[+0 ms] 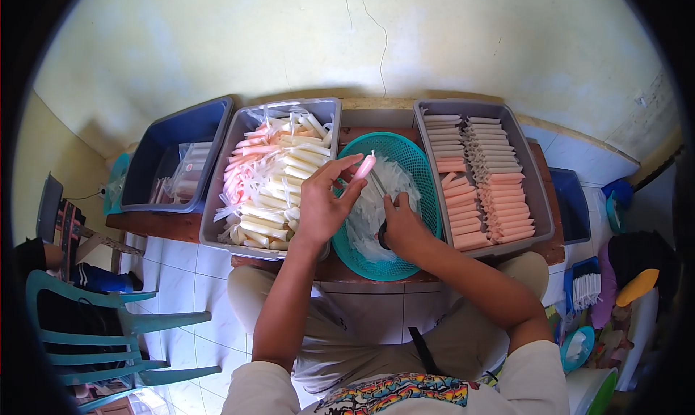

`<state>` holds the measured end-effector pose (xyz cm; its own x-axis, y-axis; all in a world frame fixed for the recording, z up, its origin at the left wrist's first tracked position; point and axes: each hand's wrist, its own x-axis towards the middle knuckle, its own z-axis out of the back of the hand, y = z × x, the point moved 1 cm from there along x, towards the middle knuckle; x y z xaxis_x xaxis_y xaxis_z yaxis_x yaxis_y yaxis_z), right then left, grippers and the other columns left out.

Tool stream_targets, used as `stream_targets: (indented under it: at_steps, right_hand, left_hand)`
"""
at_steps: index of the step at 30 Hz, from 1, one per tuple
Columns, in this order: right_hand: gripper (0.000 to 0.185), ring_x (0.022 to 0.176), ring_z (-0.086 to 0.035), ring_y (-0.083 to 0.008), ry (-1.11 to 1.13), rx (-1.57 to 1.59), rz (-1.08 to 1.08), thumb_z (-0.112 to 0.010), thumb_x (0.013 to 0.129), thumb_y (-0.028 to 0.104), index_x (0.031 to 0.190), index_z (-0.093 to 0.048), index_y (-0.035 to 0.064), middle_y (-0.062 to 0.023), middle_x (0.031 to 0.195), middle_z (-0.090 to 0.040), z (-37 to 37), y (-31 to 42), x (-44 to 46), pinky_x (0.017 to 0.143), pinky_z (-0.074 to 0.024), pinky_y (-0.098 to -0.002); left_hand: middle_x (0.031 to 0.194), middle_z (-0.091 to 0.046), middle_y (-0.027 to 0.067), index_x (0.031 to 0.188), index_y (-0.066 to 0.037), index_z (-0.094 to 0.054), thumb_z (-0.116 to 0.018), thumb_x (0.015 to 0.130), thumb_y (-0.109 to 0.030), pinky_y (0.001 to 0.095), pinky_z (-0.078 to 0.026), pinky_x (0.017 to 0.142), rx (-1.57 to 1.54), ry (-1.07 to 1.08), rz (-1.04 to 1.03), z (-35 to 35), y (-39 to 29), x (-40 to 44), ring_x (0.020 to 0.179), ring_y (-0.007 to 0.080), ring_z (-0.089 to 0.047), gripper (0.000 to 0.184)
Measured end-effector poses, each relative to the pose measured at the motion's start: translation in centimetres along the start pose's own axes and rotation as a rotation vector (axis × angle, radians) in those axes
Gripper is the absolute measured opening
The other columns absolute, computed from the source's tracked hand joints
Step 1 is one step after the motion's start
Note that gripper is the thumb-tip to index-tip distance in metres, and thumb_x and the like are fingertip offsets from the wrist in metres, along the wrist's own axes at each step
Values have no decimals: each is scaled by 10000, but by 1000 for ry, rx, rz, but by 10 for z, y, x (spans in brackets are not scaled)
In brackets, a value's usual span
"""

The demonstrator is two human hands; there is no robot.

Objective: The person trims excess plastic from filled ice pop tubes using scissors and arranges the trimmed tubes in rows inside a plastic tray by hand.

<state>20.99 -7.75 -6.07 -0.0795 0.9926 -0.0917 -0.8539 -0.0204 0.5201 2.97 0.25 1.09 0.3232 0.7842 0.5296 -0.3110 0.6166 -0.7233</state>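
My left hand [326,201] grips a pink ice pop [365,167] in a thin plastic tube, its tied end pointing up. In my right hand [404,225] is a pair of scissors [378,183], with the blades close to the ice pop. Both hands are over a green plastic basket [383,272], where clear plastic scraps [384,170] lie in a heap. To the left, a grey tub [338,118] holds a jumbled pile of white and pink ice pops [271,191] with long plastic tails. To the right, another grey tub [537,191] has trimmed white and pink ones in neat rows.
A dark blue tub [137,162] with packed bundles stands at the far left of the wooden bench [163,225]. Behind runs a cracked wall [326,46]. A green plastic chair [94,335] is at lower left; bags and basins [578,346] crowd the right.
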Motion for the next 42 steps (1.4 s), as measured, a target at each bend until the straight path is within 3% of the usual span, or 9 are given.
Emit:
stream_targets:
  at_steps: [2, 8, 12, 18, 20, 24, 26, 36, 42]
  right_hand:
    - [636, 953, -726, -523, -50, -126, -6, -654, 942, 55, 1475, -397, -179, -355, 1360, -467, -11, -1, 2, 859, -611, -542]
    - [574, 808, -742, -458, -11, -252, 19, -600, 924, 59, 1430, -458, -169, -276, 1300, -503, -23, 4, 11, 725, -627, -500]
    - [615, 846, -748, -449, 1, -254, -24, -631, 895, 69, 1430, -457, -180, -267, 1295, -516, -25, 5, 12, 754, -622, -525]
    - [697, 891, -746, -435, 76, -232, 33, -754, 873, 175, 1471, -505, -84, -254, 1360, -535, 9, 4, 0, 856, -610, -514]
    - [679, 877, -751, -390, -72, -40, 348, -782, 904, 216, 1488, -532, -23, -233, 1289, -614, 23, -3, -7, 839, -609, -456]
    - [560, 943, -757, -369, -93, 194, 291, -780, 917, 212, 1414, -613, 15, -197, 1162, -707, 66, 15, -14, 889, -589, -464]
    - [462, 919, -772, -323, -149, 470, 257, -794, 924, 221, 1309, -684, -10, -200, 1092, -751, 80, 22, -20, 863, -584, -436]
    - [296, 886, -773, -279, -296, 493, 181, -786, 956, 264, 1081, -771, -4, -175, 967, -777, 104, -9, -46, 799, -586, -401]
    - [204, 840, -743, -310, -425, 189, 294, -774, 944, 237, 1016, -734, 51, -132, 932, -745, 123, -50, -57, 756, -579, -429]
  left_hand:
    - [1022, -766, 108, 1322, -88, -737, -822, 882, -5, 337, -587, 733, -75, 6, -13, -1, 1, 0, 846, 213, -745, 456]
    - [1042, -761, 74, 1407, -83, -708, -806, 896, 44, 281, -577, 733, -103, 44, -10, -2, 1, -2, 863, 131, -724, 535]
    - [1053, -760, 71, 1427, -82, -693, -792, 901, 57, 275, -576, 730, -133, 54, 2, -4, -1, -3, 849, 130, -722, 553]
    - [1044, -749, 64, 1528, -75, -593, -784, 905, 62, 270, -575, 738, -168, 44, -5, -8, -3, -4, 828, 108, -710, 666]
    - [1020, -761, 87, 1510, -109, -612, -805, 883, 28, 300, -588, 697, -219, 63, 92, -9, -8, -5, 839, 155, -739, 670]
    - [1013, -753, 81, 1523, -118, -600, -810, 883, 25, 295, -591, 734, -298, 65, 135, -16, -14, -6, 838, 145, -723, 688]
    - [1048, -708, 45, 1553, -67, -551, -790, 925, 50, 292, -578, 846, -270, 112, 25, -21, -13, -5, 922, 108, -693, 683]
    - [1040, -749, 70, 1375, -40, -639, -802, 915, 45, 306, -599, 844, -426, 103, -28, -67, -36, -12, 904, 130, -724, 495]
    - [1145, -746, 79, 1271, -26, -654, -812, 934, 11, 300, -596, 848, -436, 174, 15, -87, -47, -5, 925, 131, -725, 374]
